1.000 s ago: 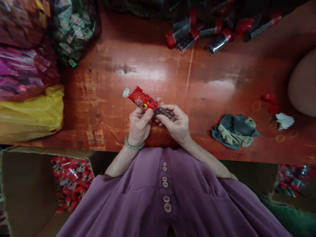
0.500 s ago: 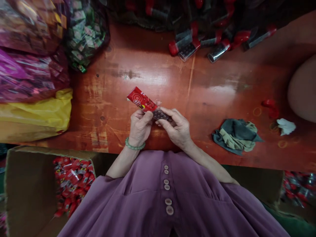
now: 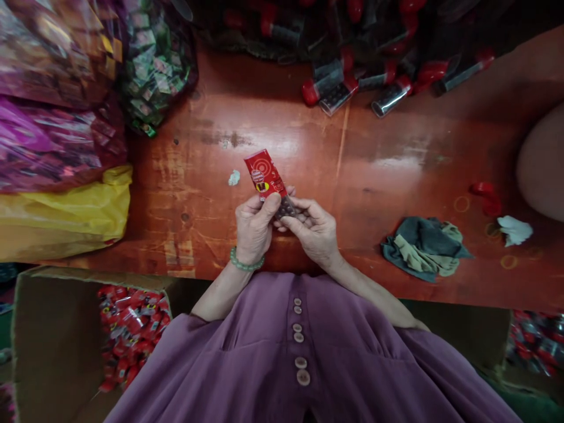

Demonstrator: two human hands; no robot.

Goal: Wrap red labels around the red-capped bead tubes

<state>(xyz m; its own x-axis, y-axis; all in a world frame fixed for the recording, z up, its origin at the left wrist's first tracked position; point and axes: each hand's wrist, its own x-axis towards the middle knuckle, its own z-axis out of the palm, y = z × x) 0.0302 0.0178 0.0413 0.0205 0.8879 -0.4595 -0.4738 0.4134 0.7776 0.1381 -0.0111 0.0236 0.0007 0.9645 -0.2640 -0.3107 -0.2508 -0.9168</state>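
A flat red printed sleeve [image 3: 263, 170] points up and slightly left, away from me. From its lower end shows a clear tube [image 3: 287, 208] of small dark balls. My left hand [image 3: 255, 226] pinches the sleeve's lower part, thumb on top; a green bead bracelet [image 3: 247, 260] circles that wrist. My right hand [image 3: 315, 229] grips the lower end of the tube between thumb and fingers. The tube's bottom end is hidden by the fingers. On the table, left of the sleeve, lies a small pale scrap [image 3: 234, 177].
Several red-capped clear tubes [image 3: 339, 94] lie at the table's [image 3: 211, 158] far side. Filled plastic bags [image 3: 57, 147] stand at left. A grey-green cloth [image 3: 425, 247] and white crumpled tissue [image 3: 514, 230] lie right. Below the near edge, a cardboard box [image 3: 53, 346] holds red packed pieces [image 3: 132, 329].
The red sleeve has swung to a more upright angle, and its far end has moved right. The pale scrap beside it now shows fully. My left thumb has moved up and right onto the sleeve.
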